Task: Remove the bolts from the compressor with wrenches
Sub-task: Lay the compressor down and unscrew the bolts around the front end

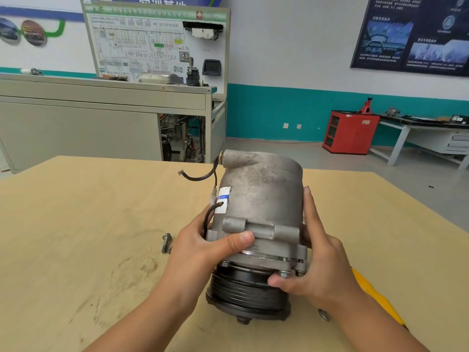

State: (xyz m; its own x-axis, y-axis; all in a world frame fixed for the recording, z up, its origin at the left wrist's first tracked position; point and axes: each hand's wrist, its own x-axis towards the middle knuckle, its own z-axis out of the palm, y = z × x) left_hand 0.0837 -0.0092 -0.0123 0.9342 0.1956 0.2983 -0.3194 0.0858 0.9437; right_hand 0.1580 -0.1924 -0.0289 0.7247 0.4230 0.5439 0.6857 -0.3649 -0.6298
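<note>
Head view: my left hand (203, 247) and right hand (322, 262) both clasp the compressor (264, 194); a bolt (166, 243) lies just left of them.

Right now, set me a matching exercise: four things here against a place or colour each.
Things:
1 bolt
2 pulley
3 label
4 handle

Matches:
A yellow
B loose on the table
C stuck on the compressor side
D black, at the compressor's near end

Pairs: 1-B, 2-D, 3-C, 4-A
</note>
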